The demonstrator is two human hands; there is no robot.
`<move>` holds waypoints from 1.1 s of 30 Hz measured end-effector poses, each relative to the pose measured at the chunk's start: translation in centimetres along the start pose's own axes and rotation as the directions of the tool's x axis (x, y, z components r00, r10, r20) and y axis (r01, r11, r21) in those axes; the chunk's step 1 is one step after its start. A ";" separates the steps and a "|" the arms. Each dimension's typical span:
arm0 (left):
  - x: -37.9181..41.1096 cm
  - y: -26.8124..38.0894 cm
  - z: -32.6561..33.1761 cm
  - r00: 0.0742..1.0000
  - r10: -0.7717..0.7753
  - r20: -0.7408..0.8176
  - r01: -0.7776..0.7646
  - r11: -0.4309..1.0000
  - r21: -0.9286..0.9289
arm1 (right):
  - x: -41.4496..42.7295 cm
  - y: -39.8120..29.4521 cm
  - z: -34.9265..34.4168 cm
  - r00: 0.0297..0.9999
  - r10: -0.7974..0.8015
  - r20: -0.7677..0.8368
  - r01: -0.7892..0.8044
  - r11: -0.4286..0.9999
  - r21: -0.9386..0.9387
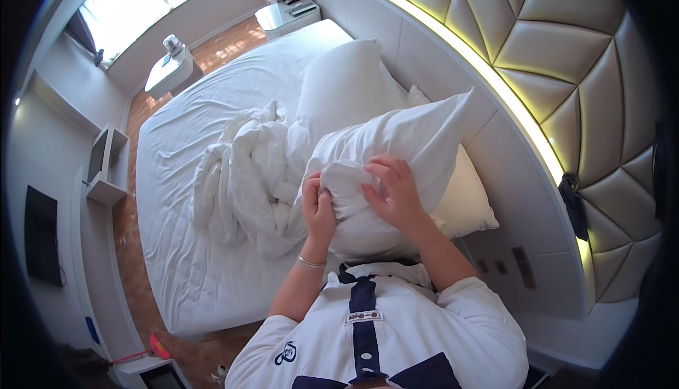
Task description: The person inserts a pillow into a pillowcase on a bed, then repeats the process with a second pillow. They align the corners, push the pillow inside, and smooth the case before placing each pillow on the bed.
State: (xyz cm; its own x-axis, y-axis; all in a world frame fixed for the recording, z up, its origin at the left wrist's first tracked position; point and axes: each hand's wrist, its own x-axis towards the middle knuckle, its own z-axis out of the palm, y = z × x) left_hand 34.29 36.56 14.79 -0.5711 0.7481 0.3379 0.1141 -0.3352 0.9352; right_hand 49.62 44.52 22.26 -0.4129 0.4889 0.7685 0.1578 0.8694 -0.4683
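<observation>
A white pillow in a pillowcase (403,129) stands tilted right in front of my body, its far corner pointing up towards the headboard. My left hand (318,206) grips the fabric at the pillow's near left edge, thumb on the cloth. Against the bunched cloth on the pillow's near face rests my right hand (391,190), its fingers spread and curved; whether they pinch any cloth I cannot tell. Beyond it lies another white pillow (339,84), and a further one (469,198) shows underneath at the right. A crumpled white duvet (254,161) lies left of the pillows.
The bed's white sheet (185,261) is wrinkled. A padded headboard wall (562,49) with a light strip curves along the right. A bedside table (276,17) holds a telephone; a small white table (164,76) stands by the window. At left are a wall shelf (109,190) and a television (41,235).
</observation>
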 end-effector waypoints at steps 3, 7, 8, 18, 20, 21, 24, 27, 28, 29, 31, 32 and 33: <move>-0.4 -1.4 -0.4 0.992 -0.118 -0.045 0.108 0.978 -0.178 | -0.3 -0.5 0.5 0.987 0.056 0.153 -0.063 0.997 0.037; -0.9 -3.1 -0.9 0.993 -0.020 -0.120 0.010 0.996 -0.087 | -0.7 0.2 1.3 0.944 0.111 0.311 -0.116 0.993 -0.002; -1.1 -3.4 -1.1 0.990 0.005 -0.142 -0.011 0.999 -0.041 | -0.7 0.4 1.4 0.945 0.111 0.308 -0.118 0.993 0.004; -3.4 -3.2 -2.7 0.972 0.084 -0.220 -0.010 0.948 0.319 | 0.5 -0.1 0.4 0.718 0.283 0.636 -0.244 0.958 -0.151; -3.7 -3.4 -2.9 0.967 -0.058 -0.249 0.133 0.947 0.293 | 0.9 -0.8 0.7 0.725 0.309 0.616 -0.254 0.951 -0.178; -3.5 -2.9 -2.7 0.979 0.034 -0.201 0.044 0.927 0.372 | 1.1 -1.4 1.0 0.751 0.319 0.579 -0.269 0.947 -0.173; -3.2 -1.5 -1.9 0.974 0.220 -0.044 -0.163 0.828 0.537 | 1.1 -2.4 1.8 0.739 0.272 0.616 -0.151 0.958 -0.243; -3.2 -1.1 -1.8 0.968 0.250 0.026 -0.225 0.813 0.537 | 0.7 -2.1 2.2 0.790 0.208 0.576 -0.045 0.958 -0.284; -3.0 -1.4 -2.0 0.966 0.259 0.015 -0.233 0.844 0.483 | 0.5 -1.8 2.4 0.824 0.185 0.536 -0.027 0.957 -0.290; -2.7 -1.7 -2.3 0.964 0.266 0.004 -0.242 0.872 0.426 | 0.5 -1.5 2.3 0.884 0.134 0.449 -0.027 0.971 -0.237; -1.9 -4.6 -3.2 0.950 0.066 -0.305 0.034 0.950 0.310 | 0.4 -1.1 2.3 0.966 0.035 0.258 -0.003 0.992 -0.125; -1.7 -6.0 -3.9 0.896 -0.049 -0.441 0.161 0.962 0.220 | 0.6 -1.2 2.3 0.968 0.068 0.241 -0.061 0.997 -0.036; -1.2 -5.9 -4.0 0.921 -0.099 -0.376 0.182 0.964 0.192 | 0.7 -1.3 2.2 0.968 0.107 0.227 -0.122 0.991 0.053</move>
State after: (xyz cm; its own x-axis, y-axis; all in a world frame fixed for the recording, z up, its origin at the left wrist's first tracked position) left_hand 31.01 35.33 8.48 -0.8432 0.5070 0.1789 0.1621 -0.0775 0.9837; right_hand 47.15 43.62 22.46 -0.5863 0.5500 0.5948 0.1595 0.7982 -0.5808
